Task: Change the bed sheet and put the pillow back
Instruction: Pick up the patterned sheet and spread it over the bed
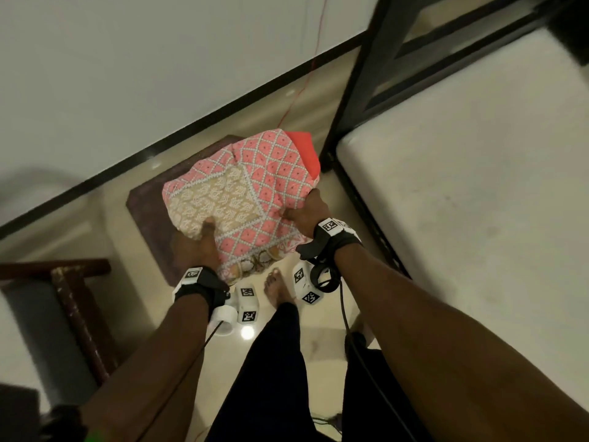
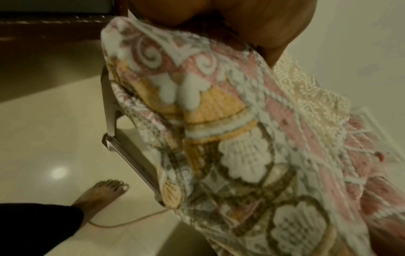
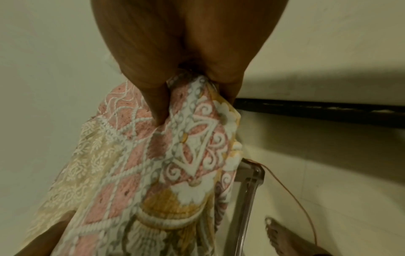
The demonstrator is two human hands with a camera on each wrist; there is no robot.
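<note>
Bed sheet gripped by both hands; head view shows mattress.

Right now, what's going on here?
A person stands beside the bed, gripping a folded patterned sheet with both hands: left hand on its near left edge, right hand pinching the right edge. The sheet is held over a dark stool near the wall. The mattress is bare; no sheet is on it yet. No pillow is in view.

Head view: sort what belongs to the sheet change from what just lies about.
Belongs:
folded pink-and-beige patterned bed sheet, gripped by the left hand and right hand
bare white mattress on the black metal bed frame

Lying about:
thin red cord
dark wooden bench
</note>
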